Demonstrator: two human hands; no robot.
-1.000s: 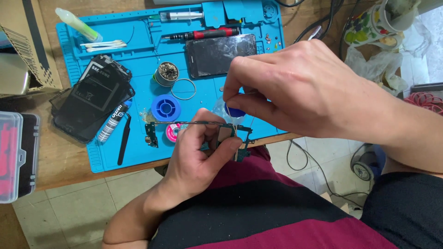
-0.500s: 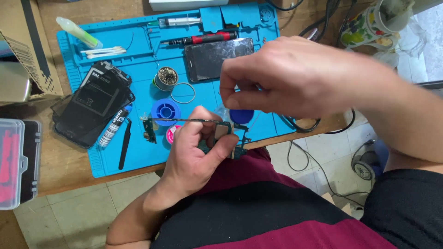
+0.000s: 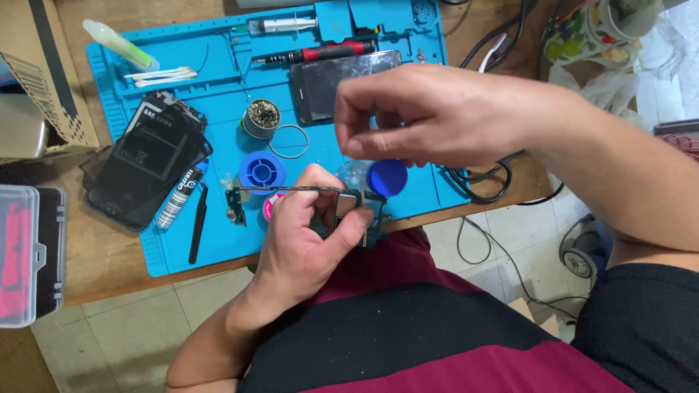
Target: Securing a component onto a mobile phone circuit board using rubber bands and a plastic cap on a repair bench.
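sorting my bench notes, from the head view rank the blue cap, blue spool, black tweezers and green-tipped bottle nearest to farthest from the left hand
1. blue cap, just right of the left hand
2. blue spool, up and left
3. black tweezers, farther left
4. green-tipped bottle, far top-left corner

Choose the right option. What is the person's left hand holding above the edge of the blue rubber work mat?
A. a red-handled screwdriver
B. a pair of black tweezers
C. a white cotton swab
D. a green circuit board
D: the left hand grips the green circuit board, while the black tweezers and red-handled screwdriver lie untouched on the blue rubber work mat.
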